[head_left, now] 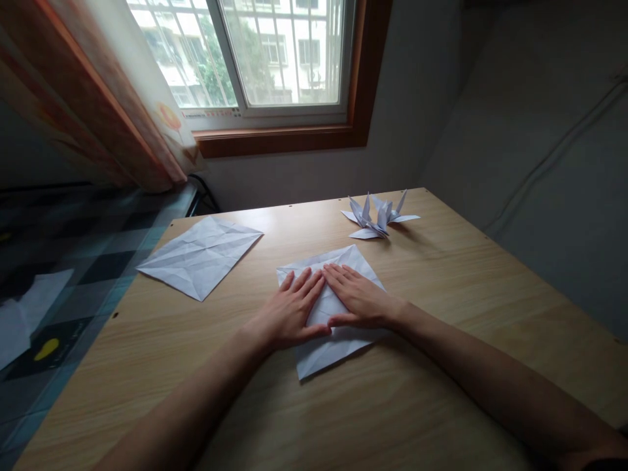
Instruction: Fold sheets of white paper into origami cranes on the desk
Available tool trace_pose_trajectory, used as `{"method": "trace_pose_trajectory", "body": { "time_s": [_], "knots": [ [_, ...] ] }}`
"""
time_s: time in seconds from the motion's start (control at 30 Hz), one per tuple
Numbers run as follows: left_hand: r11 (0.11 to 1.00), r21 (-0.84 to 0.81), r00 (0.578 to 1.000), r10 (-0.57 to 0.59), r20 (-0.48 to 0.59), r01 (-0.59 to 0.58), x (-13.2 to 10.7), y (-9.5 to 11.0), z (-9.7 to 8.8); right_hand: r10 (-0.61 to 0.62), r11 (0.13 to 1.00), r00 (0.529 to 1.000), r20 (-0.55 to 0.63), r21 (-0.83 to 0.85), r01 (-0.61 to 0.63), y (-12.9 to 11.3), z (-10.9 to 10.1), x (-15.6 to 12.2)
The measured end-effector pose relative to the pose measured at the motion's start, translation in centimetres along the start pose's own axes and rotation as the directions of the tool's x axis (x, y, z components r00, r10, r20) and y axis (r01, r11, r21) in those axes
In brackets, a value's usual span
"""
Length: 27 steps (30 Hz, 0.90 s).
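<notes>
A creased sheet of white paper [324, 356] lies on the wooden table in front of me, its corners turned at an angle. My left hand [294, 307] rests flat on its left part, fingers stretched out and pointing away from me. On the right part, my right hand [360, 297] is pressed flat too, with its fingers extended. The fingertips and thumbs of both hands almost meet, framing a patch of paper between them. The palms hide much of the sheet's middle.
Another creased white sheet [206, 252] lies at the table's far left. Folded paper cranes [375, 219] stand near the back edge. To the left, a checkered cloth [98, 252] bears loose white paper [39, 304]. A window [289, 52] and curtain [132, 98] are behind the table [441, 281].
</notes>
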<state>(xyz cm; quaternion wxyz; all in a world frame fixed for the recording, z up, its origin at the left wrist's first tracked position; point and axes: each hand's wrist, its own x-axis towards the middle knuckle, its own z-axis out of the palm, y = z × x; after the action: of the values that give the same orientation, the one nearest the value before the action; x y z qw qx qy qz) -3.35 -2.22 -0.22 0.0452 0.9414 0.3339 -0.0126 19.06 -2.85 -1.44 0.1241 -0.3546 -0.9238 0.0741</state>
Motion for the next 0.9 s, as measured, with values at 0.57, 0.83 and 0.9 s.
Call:
{"method": "trace_pose_trajectory", "body": {
  "time_s": [0.57,0.83,0.9],
  "knots": [
    [0.982,0.029,0.978,-0.181,-0.103,0.185,-2.0,-4.4,0.0,0.584,0.724,0.806,-0.094,0.511,-0.464,2.3,-1.6,-3.8],
    [0.981,0.029,0.977,-0.190,-0.097,0.194,-2.1,-4.0,-0.2,0.901,0.099,0.424,0.092,0.908,-0.407,3.4,-3.4,-0.2],
    [0.982,0.022,0.977,-0.186,-0.102,0.189,-2.1,-4.0,-0.2,0.915,0.076,0.396,0.075,0.933,-0.353,3.8,-3.6,-0.1]
  ]
}}
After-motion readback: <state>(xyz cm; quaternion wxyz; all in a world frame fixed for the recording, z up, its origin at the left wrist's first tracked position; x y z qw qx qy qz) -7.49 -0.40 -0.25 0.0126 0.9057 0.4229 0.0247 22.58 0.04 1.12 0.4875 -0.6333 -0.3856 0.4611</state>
